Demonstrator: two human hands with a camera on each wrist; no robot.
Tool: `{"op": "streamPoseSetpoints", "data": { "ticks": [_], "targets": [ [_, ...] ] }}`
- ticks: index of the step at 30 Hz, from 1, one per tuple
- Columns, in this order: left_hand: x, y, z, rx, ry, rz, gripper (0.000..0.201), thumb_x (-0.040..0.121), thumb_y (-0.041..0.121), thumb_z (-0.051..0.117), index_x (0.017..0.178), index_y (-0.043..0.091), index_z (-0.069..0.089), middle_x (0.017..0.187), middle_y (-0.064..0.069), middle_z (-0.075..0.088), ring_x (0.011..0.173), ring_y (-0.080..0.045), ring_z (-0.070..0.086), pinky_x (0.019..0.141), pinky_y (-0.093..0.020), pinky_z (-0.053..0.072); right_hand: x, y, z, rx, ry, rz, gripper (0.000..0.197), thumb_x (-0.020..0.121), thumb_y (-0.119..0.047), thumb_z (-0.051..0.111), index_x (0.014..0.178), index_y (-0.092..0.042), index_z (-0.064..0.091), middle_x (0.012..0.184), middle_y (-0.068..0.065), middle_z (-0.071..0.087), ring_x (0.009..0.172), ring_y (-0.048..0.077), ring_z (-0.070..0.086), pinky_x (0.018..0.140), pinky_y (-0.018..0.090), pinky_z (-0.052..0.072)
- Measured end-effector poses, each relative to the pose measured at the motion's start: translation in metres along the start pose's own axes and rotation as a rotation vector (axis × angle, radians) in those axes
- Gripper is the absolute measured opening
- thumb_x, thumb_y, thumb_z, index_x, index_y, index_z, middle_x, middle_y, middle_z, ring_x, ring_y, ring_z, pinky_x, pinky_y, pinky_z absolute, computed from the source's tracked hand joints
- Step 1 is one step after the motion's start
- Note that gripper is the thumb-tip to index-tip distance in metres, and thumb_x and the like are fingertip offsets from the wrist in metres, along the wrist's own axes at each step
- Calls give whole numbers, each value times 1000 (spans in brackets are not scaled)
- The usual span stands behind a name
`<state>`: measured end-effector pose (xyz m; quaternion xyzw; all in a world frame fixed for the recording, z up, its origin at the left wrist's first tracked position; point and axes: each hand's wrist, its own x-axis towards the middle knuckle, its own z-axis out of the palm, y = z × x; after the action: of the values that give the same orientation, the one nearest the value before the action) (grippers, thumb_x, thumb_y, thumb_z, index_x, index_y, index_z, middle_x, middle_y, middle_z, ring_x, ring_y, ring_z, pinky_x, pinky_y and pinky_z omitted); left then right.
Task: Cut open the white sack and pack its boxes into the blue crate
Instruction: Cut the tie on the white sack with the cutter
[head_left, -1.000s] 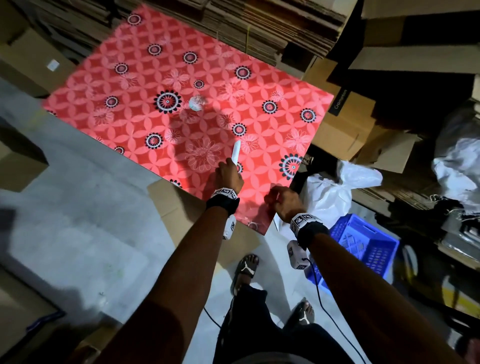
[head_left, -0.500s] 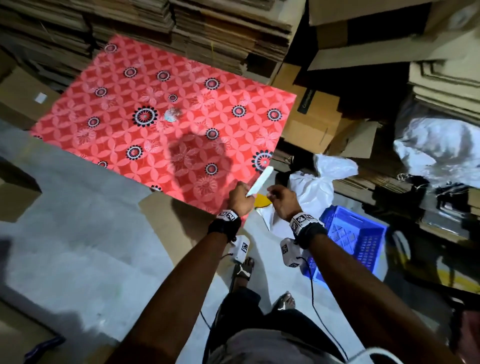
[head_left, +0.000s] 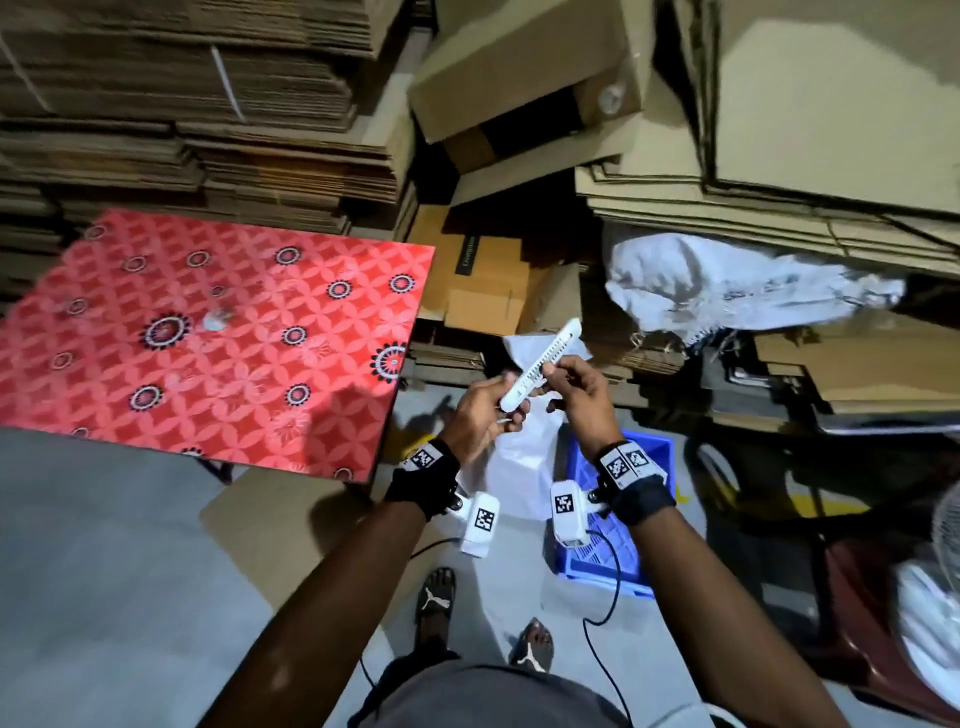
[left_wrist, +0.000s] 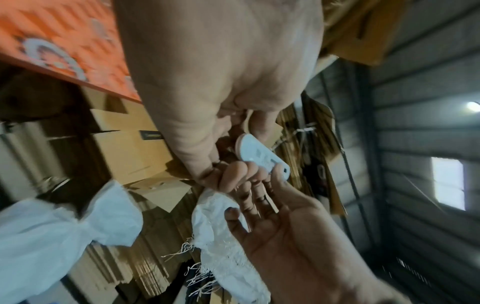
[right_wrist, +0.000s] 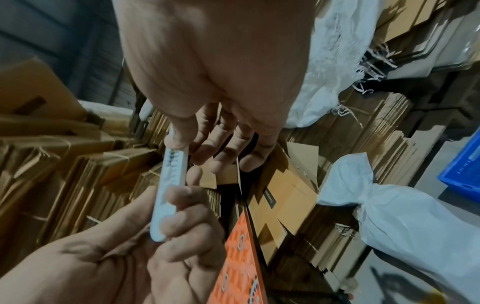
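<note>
Both hands have lifted off the red patterned counter (head_left: 218, 332) since the earlier frames and now meet in the air beyond its near right corner, the white box cutter (head_left: 540, 366) raised between them. The left hand (head_left: 480, 415) has its fingers curled round the cutter's lower end, a firm grip. The right hand (head_left: 576, 387) pinches the cutter's middle with thumb against the ridged slider track, its other fingers loosely bent beside it. The cutter is a slim white plastic bar with rounded ends and a dark toothed slot along one face; it tilts up and away to the right. Whether a blade is out cannot be told.

On the floor below the hands lies the white sack (right_wrist: 405, 222), a smooth woven bag cinched tight at its neck, its mouth flaring above the tie, uncut. Just beside it to the right sits the blue crate (head_left: 649, 457), a plastic bin with a mesh bottom. Behind, stacks of flattened cardboard (head_left: 208, 130) rise against the wall, and a frayed white woven bag (head_left: 727, 286) is slumped on a cardboard pile.
</note>
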<state>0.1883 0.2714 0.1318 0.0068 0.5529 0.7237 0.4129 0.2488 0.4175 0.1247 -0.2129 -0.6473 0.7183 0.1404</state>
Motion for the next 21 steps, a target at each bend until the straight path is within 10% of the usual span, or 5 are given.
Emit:
{"op": "streamPoseSetpoints", "data": {
  "ticks": [7,21],
  "targets": [
    [-10,-12,64,360,-92,252,16,107,7,47,99,2,60,83,-17,62,59,-14,53,58,-20,44,-23,-27,-59,-6,69,-43,12,94,-12,66,100,-1,64,70,3,61,56,8,55,52,26,39],
    [-14,-28,82,379,-134,191,27,110,22,42,96,5,56,63,5,40,50,-6,29,45,-15,24,-33,-30,-87,39,53,-90,24,96,-13,64,92,11,65,60,12,53,52,19,46,49,27,37]
  ]
}}
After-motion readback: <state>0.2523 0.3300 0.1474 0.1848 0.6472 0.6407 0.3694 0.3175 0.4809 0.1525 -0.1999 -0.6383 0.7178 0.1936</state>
